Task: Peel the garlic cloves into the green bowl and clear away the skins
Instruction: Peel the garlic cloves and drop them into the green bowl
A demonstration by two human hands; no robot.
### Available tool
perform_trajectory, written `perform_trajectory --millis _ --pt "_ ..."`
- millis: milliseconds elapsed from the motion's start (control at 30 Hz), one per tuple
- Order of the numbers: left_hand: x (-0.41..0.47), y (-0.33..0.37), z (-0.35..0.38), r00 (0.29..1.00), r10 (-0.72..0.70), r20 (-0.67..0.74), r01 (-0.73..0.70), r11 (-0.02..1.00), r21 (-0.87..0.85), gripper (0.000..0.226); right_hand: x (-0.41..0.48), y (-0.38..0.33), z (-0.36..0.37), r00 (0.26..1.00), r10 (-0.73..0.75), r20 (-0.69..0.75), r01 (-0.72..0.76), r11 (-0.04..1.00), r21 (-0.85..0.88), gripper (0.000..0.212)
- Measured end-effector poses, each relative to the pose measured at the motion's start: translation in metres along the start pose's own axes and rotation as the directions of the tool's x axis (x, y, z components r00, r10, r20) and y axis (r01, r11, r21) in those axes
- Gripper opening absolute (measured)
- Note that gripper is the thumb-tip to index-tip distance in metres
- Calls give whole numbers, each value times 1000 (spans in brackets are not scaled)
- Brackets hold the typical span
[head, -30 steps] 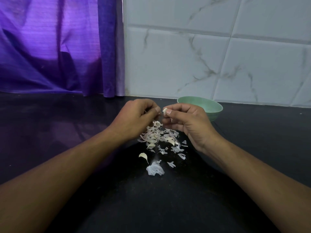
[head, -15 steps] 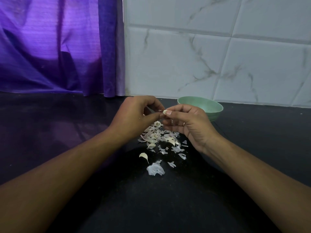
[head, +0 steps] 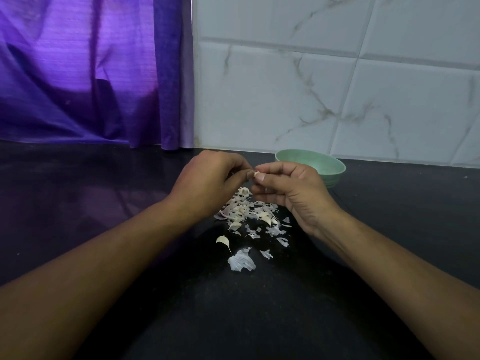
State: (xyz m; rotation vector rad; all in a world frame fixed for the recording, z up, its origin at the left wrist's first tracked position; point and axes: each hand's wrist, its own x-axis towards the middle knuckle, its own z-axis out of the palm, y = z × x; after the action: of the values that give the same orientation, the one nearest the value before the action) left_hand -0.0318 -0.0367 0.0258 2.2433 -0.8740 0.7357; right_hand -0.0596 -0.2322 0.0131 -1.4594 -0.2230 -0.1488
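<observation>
My right hand point(head: 288, 193) pinches a small pale garlic clove point(head: 257, 174) between thumb and fingertips, above the counter. My left hand point(head: 210, 181) meets it from the left, its thumb and forefinger closed on the clove's left end. Below both hands lies a heap of papery garlic skins point(head: 249, 214), with loose flakes trailing toward me. One curved clove-shaped piece point(head: 223, 240) and a larger translucent skin point(head: 241, 261) lie nearest me. The green bowl point(head: 330, 168) stands behind my right hand near the wall; its inside is mostly hidden.
The black counter point(head: 389, 216) runs from the front edge back to a white marble-tile wall point(head: 311, 87). A purple curtain point(head: 85, 68) hangs at the back left, reaching down to the counter.
My hands have drawn closer together over the clove, fingertips shifting slightly on it. The skins and bowl lie as before.
</observation>
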Motion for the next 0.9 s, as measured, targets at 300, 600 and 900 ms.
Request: perform_trajectory --millis 300,600,900 --pt "0 1 4 997 27 66 -34 994 103 16 -1 2 1 999 -46 -16 46 998 -45 8" --pt "-2 3 5 996 -85 7 86 996 -39 19 1 5 3 999 -42 -5 42 997 -60 16" --pt "-2 1 7 995 -100 15 101 986 -133 16 2 4 1 999 -34 25 34 999 -9 23"
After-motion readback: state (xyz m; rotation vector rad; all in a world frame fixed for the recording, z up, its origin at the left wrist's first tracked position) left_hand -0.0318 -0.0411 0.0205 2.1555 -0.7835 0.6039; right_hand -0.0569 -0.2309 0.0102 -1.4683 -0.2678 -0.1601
